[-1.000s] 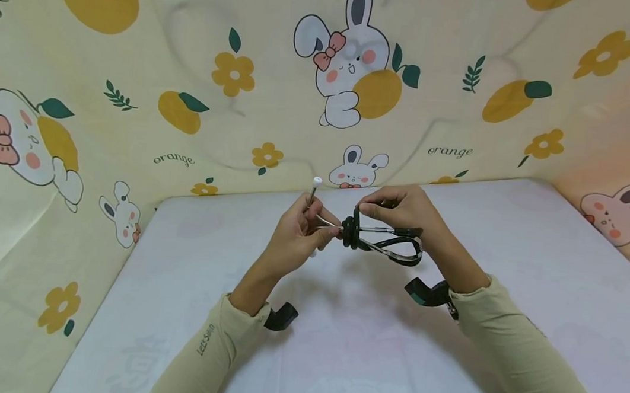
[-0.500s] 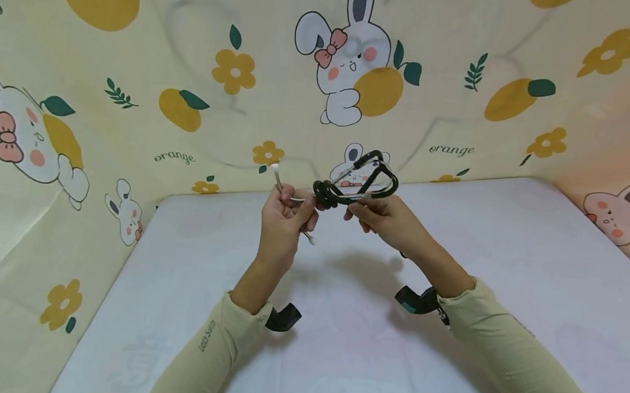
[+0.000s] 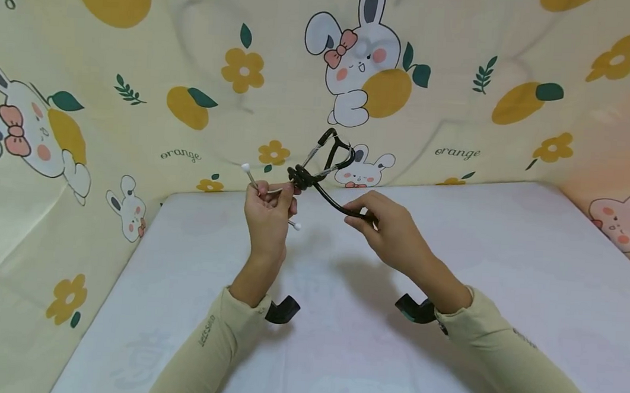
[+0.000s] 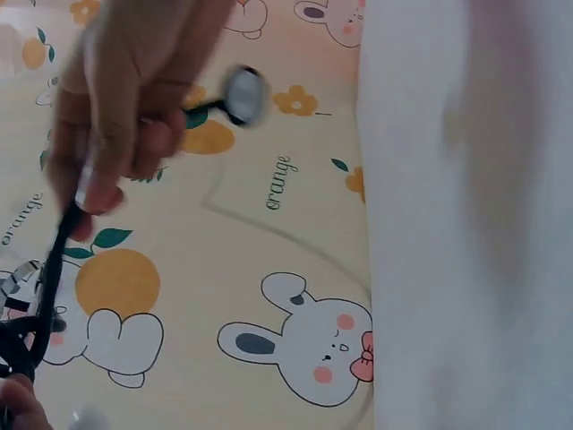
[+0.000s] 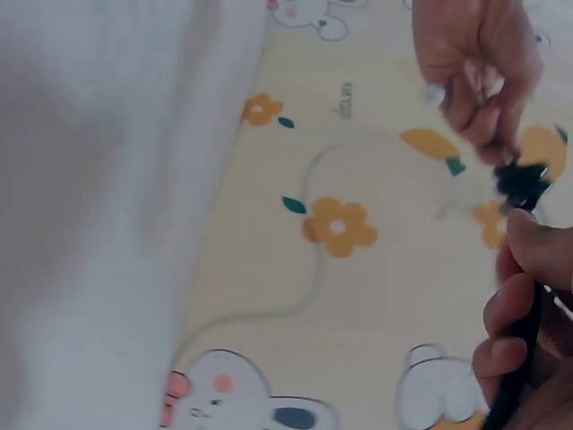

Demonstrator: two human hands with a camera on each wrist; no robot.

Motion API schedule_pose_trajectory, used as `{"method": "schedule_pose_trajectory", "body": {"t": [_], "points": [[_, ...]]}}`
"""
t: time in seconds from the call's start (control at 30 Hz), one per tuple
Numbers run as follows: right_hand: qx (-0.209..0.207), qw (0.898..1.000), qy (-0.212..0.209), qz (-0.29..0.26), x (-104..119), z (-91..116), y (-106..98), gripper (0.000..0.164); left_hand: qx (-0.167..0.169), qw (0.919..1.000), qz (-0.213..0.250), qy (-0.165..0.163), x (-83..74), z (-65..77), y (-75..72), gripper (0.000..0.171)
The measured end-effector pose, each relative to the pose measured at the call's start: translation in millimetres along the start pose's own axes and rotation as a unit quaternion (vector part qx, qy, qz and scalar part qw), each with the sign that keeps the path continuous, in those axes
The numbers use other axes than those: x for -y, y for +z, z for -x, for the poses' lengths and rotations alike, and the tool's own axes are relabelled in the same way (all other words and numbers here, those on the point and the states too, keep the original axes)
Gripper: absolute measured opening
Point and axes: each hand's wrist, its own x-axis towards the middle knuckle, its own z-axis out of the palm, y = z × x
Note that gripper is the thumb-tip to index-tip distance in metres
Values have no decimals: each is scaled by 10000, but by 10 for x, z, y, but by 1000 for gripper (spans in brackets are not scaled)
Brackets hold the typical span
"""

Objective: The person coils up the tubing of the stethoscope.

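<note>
A stethoscope is held up above the white table between both hands. My left hand point(image 3: 267, 221) grips its metal ear tubes, with white ear tips point(image 3: 245, 167) sticking out on both sides of the fingers. Just beyond the left fingertips, black tubing point(image 3: 301, 177) is wound in a tight coil, and a loop point(image 3: 344, 153) of tubing and metal stands up from it. From the coil a stretch of tube runs right to my right hand point(image 3: 393, 227), which pinches it between thumb and fingers. The round chest piece point(image 4: 244, 95) hangs past the right hand in the left wrist view.
The white tabletop point(image 3: 339, 352) spreads below both hands. Behind and beside it rises a cream cloth point(image 3: 279, 58) printed with rabbits, oranges and flowers. A black wrist camera point(image 3: 283, 310) juts from the left cuff, another camera point(image 3: 415, 309) from the right.
Both hands lift at first. My left hand moves left with the coil; my right hand goes under the coil, then draws a length of tubing out to the right. The loop tips upward.
</note>
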Motion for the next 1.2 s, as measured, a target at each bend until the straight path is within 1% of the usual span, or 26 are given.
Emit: {"method": "schedule_pose_trajectory", "body": {"t": [0.07, 0.17, 0.23, 0.3, 0.4, 0.53, 0.63, 0.73, 0.83, 0.93, 1.07, 1.2], "points": [[-220, 9974, -569, 391, 54, 27, 6, 17, -35, 9996, -263, 81, 18, -8, -1, 36], [-454, 9881, -1239, 793, 123, 51, 7, 18, -63, 9972, -699, 240, 46, -9, -6, 36], [-566, 9813, -1552, 987, 148, 56, 0, 19, -65, 9948, -965, 329, 56, -5, -8, 37], [-658, 9759, -1734, 1149, 161, 56, -19, 20, -63, 9919, -1205, 398, 66, -2, -11, 38], [-846, 9706, -1824, 1325, 167, 50, -64, 19, -60, 9867, -1542, 504, 75, 4, -15, 39], [-1028, 9672, -1803, 1464, 173, 47, -138, 19, 57, 9766, -2041, 678, 87, 21, -19, 38], [-1015, 9663, -1789, 1549, 176, 45, -186, 20, 176, 9699, -2299, 782, 91, 30, -22, 37], [-905, 9663, -1761, 1645, 178, 42, -222, 20, 280, 9654, -2472, 785, 91, 36, -25, 36], [-853, 9648, -1772, 1747, 171, 40, -242, 17, 445, 9602, -2672, 683, 88, 47, -26, 35], [-940, 9606, -1856, 1843, 155, 36, -261, 16, 670, 9531, -2906, 526, 87, 58, -20, 34], [-1091, 9545, -1959, 1964, 128, 28, -308, 20, 1005, 9430, -3152, 354, 89, 65, -5, 33], [-1217, 9495, -2033, 2055, 99, 17, -364, 23, 1432, 9334, -3282, 219, 93, 72, 3, 31]]}}
